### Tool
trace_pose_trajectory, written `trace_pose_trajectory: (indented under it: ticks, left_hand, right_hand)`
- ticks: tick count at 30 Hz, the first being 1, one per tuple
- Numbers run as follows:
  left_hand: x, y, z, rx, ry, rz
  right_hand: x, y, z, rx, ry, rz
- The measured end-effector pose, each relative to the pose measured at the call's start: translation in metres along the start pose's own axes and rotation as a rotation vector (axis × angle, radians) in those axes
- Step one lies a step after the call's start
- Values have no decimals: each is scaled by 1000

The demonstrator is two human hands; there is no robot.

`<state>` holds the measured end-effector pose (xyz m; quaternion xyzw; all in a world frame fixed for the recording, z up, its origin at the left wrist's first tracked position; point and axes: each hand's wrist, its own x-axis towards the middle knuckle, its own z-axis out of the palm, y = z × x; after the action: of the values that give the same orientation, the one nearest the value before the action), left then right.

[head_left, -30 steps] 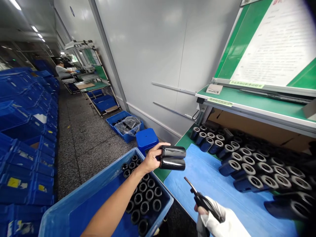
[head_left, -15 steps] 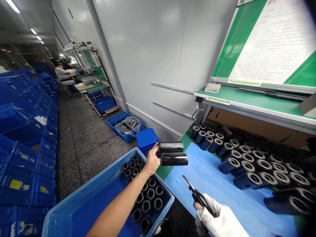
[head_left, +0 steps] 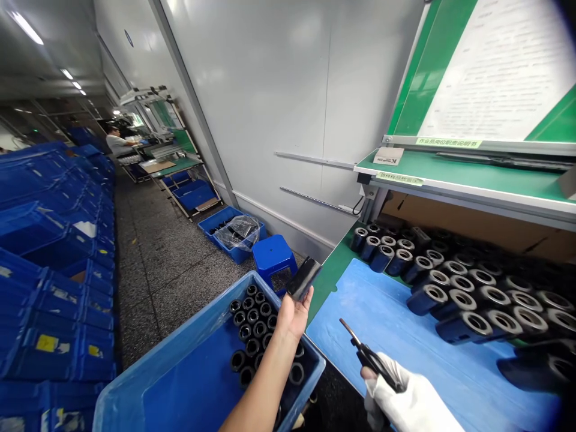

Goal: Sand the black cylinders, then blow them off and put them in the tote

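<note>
My bare left hand [head_left: 294, 315] is turned palm up above the edge of a blue bin [head_left: 180, 372] and holds black cylinders [head_left: 303, 278] at its fingertips, tilted up and to the right. I cannot tell whether it holds one or two. More black cylinders [head_left: 256, 330] stand upright in the bin's right end. My gloved right hand [head_left: 396, 396] is closed on a dark scissor-like tool [head_left: 364, 354], its tip pointing up and left over the blue mat [head_left: 382, 324]. Rows of black cylinders [head_left: 450, 288] lie on the mat's far side.
A green shelf [head_left: 450, 177] with an instruction board [head_left: 495, 72] hangs over the bench. A blue stool [head_left: 272, 252] and a blue crate with a plastic bag [head_left: 234, 231] sit on the floor. Stacked blue crates [head_left: 49, 270] line the left. A person [head_left: 117, 143] works far off.
My left hand has rolled palm up and dropped slightly, tipping the cylinders from level to slanted. The view has shifted a little; my right hand keeps the tool in much the same place.
</note>
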<state>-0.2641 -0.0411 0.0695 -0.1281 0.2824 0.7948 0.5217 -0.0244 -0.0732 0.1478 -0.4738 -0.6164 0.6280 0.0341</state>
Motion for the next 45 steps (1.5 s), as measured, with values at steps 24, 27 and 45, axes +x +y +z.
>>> trace_pose_trajectory:
  ticks: [24, 27, 45]
  left_hand:
    - [3, 17, -14, -128, 158, 64]
    - [1, 16, -14, -143, 159, 60]
    - [-7, 15, -11, -95, 165, 83]
  right_hand:
    - [0, -22, 18, -374, 132, 115]
    - [-1, -19, 19, -357, 135, 100]
    - [-10, -6, 18, -266, 160, 83]
